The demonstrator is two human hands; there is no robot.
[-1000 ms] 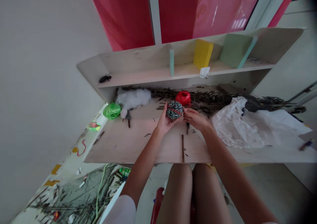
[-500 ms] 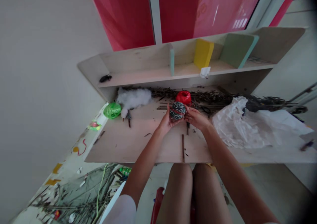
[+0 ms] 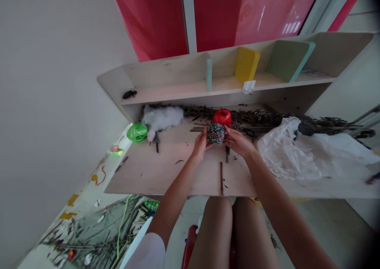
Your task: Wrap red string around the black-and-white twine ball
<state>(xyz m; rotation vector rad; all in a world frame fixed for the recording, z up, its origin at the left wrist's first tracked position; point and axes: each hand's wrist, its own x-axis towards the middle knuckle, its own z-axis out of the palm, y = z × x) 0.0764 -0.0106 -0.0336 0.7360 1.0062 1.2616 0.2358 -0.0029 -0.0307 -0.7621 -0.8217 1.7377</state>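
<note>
A ball of black-and-white twisted twine (image 3: 216, 133) with a reddish band is held up over the desk between both hands. My left hand (image 3: 202, 144) is closed on its left side, fingers curling beneath. From the right, my right hand (image 3: 236, 140) grips it with thumb and fingertips. Just behind the twine ball sits a red roll of plastic string (image 3: 222, 117). A short dark stick (image 3: 227, 154) shows below my right hand, and a longer brown stick (image 3: 221, 178) lies near the desk's front edge.
Twigs (image 3: 202, 111) line the back of the desk. White stuffing (image 3: 164, 117) and a green string roll (image 3: 137, 132) are at left, crumpled white plastic (image 3: 285, 150) at right. A shelf with a yellow divider (image 3: 247, 64) stands above. More sticks (image 3: 97, 237) cover the floor at lower left.
The twine ball has turned slightly between my hands, its reddish band now lying differently. The whole view has shifted a little, with things appearing slightly further right.
</note>
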